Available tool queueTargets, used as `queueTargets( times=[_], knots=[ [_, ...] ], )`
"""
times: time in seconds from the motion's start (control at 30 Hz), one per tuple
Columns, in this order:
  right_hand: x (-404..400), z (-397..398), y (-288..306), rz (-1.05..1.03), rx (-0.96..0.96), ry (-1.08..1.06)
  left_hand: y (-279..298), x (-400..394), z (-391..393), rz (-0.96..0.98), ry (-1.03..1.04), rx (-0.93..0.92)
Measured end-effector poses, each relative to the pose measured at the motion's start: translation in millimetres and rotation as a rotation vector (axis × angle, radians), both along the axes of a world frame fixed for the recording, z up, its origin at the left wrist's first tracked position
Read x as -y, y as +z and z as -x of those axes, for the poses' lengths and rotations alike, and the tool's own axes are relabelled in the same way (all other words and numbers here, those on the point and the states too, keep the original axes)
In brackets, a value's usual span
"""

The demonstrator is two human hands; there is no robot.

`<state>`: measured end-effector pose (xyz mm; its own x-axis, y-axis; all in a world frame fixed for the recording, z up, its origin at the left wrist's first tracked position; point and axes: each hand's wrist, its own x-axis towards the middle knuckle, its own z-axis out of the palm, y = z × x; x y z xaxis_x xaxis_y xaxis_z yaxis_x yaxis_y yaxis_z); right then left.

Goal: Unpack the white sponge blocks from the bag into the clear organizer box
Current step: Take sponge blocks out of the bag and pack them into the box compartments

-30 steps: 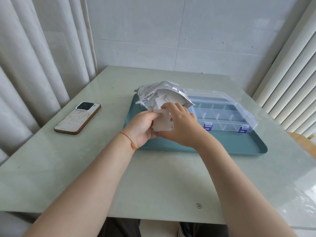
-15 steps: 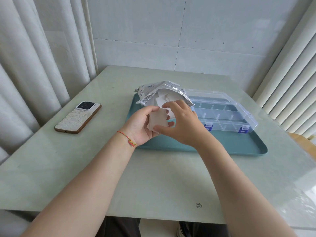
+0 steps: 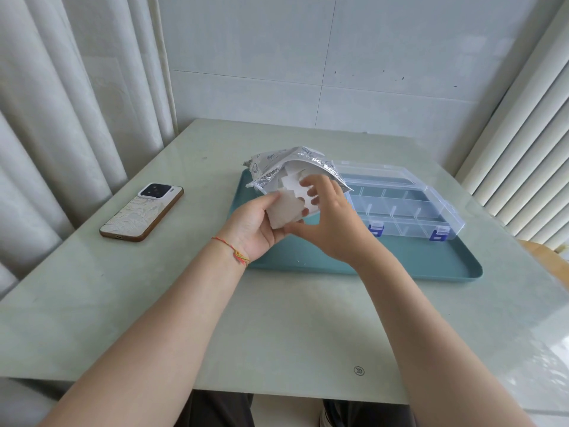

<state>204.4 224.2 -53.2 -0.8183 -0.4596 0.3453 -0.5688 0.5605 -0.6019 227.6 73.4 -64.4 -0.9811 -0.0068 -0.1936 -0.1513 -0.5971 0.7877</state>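
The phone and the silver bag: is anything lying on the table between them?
No. In the head view, only bare table and the teal tray's rim lie between the phone and the silver bag.

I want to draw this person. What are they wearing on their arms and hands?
Both forearms are bare, with no sleeves showing. The left hand has a thin red and yellow string bracelet around its wrist. The right hand wears nothing: no ring, watch or glove shows.

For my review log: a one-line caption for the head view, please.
Both hands, left and right, hold a white sponge block before the opened foil bag, beside the clear organizer box.
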Motion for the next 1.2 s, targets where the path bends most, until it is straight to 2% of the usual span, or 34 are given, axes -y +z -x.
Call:
queueTargets(
  times=[0.07, 0.13, 0.2, 0.27, 0.47, 0.73, 0.83, 1.03, 1.2],
  knots=[
    [3, 0, 2, 0.073, 0.076, -0.102, 0, 2, 2, -0.064, 0.04, -0.034],
    [5, 0, 4, 0.155, 0.25, -0.157, -1, 2, 3, -0.112, 0.054, -0.048],
    [5, 0, 6, 0.254, 0.459, -0.113, -2, 1, 3, -0.115, 0.055, -0.049],
    [4, -1, 6, 0.33, 0.567, -0.071, -3, 1, 4, -0.103, 0.05, -0.049],
    [2, -1, 8, 0.406, 0.6, -0.066, -1, 1, 3, -0.005, 0.063, -0.001],
    [-2, 0, 11, 0.439, 0.61, -0.086, -1, 2, 2, -0.051, 0.12, -0.018],
    [1, 2, 9, 0.382, 0.438, -0.182, 0, 1, 1, -0.029, 0.086, -0.03],
    [15, -5, -4, -0.075, 0.046, -0.204, 1, -8, -1, -0.083, 0.077, -0.069],
    [22, -10, 0, -0.26, -0.167, -0.304, 4, -14, -5, -0.144, 0.075, -0.055]
  ],
)
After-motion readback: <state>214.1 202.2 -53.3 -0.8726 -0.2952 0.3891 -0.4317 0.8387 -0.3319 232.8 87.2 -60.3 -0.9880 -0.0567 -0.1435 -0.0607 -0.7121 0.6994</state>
